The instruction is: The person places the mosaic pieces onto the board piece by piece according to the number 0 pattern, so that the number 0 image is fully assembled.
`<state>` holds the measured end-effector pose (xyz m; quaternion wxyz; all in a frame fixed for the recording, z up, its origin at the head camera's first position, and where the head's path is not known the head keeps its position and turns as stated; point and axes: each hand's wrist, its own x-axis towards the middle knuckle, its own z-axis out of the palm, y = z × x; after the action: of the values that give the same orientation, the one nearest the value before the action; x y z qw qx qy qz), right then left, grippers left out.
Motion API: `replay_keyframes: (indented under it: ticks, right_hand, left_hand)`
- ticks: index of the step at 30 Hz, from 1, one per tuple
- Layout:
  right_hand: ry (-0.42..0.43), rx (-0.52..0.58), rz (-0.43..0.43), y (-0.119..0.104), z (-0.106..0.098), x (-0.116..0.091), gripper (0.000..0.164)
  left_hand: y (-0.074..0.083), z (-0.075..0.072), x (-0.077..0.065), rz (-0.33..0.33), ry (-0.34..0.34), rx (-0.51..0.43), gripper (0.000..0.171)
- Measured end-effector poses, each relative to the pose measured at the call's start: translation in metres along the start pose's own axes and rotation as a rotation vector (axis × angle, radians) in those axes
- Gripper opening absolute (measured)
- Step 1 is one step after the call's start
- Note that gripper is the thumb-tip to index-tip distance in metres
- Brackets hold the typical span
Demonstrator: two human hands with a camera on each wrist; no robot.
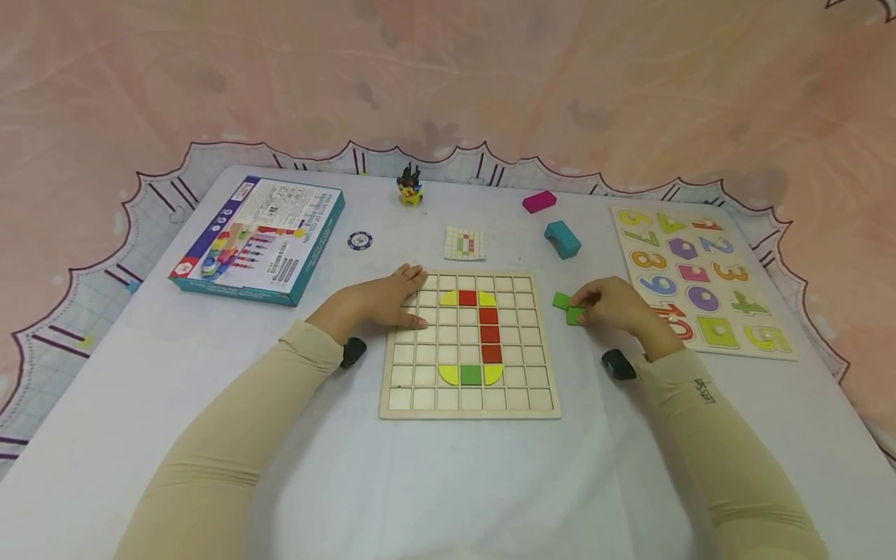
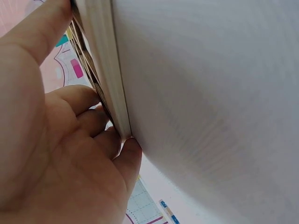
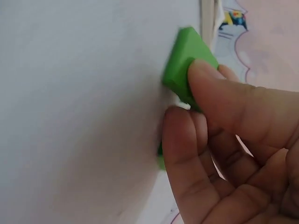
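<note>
A wooden grid board [image 1: 470,414] lies flat on the table, with several red, yellow and green pieces in its cells. Red squares [image 1: 490,334] form a column between yellow rounded pieces [image 1: 448,375], and a green square [image 1: 471,375] sits in the lower row. My left hand [image 1: 392,299] rests with spread fingers on the board's upper left edge. Right of the board, my right hand [image 1: 607,305] pinches a green square tile [image 3: 189,60], thumb on its face. Another green tile [image 1: 561,300] lies beside it, partly hidden behind a finger in the right wrist view.
A wooden number puzzle [image 1: 717,330] lies at right, a teal-edged box [image 1: 262,233] at left. Behind the board are a pattern card [image 1: 465,243], a teal block [image 1: 562,239], a magenta block [image 1: 539,202], a small figurine [image 1: 409,187] and a round chip [image 1: 360,240].
</note>
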<state>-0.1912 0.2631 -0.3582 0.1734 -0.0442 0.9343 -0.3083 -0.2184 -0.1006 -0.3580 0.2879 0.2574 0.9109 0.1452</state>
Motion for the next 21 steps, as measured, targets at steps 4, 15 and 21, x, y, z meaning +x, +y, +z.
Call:
replay_keyframes:
  ticks: [4,15,21]
  right_hand:
    - [-0.005,0.023,-0.03,-0.006,0.001,0.002,0.02]
    - [-0.065,0.128,-0.074,-0.036,0.01,0.012,0.023]
    - [-0.101,0.148,-0.073,-0.055,0.023,0.024,0.021]
  left_hand:
    - [-0.001,0.002,0.001,0.002,0.0,-0.002,0.091]
    - [-0.001,0.001,0.0,0.013,-0.002,0.013,0.091]
    - [-0.001,-0.001,0.001,0.012,-0.006,0.014,0.092]
